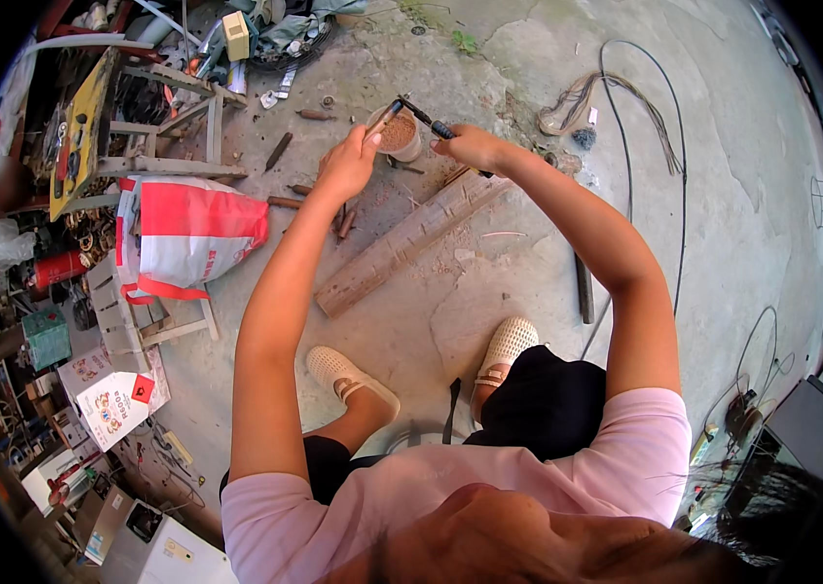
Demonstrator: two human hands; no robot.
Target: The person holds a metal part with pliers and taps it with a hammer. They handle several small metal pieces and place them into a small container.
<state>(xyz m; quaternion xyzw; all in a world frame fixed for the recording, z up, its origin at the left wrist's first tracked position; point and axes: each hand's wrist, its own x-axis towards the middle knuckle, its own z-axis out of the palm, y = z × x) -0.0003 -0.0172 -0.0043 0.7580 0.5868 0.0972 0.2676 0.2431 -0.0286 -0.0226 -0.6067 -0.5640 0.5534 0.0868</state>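
My left hand [345, 165] is closed round a short brown rod [382, 121] that slants up and to the right. My right hand [470, 149] grips the ribbed black handle of a dark tool [423, 114], perhaps a small hammer. Its far end meets or nearly meets the upper tip of the rod; at this size I cannot tell which. Just below them stands a pale bucket [414, 152] with reddish-brown granules in it. Several similar brown rods [346, 224] lie on the floor near my left forearm. Between my forearms a long wooden beam [411, 245] rests diagonally.
At left, a red and white bag [199, 234] leans by a wooden stool frame [212, 131], with crowded shelves beyond. A white printed box [111, 404] stands lower left. Black cable [681, 185] and bundled wire [582, 97] lie at right, near a dark bar [584, 289].
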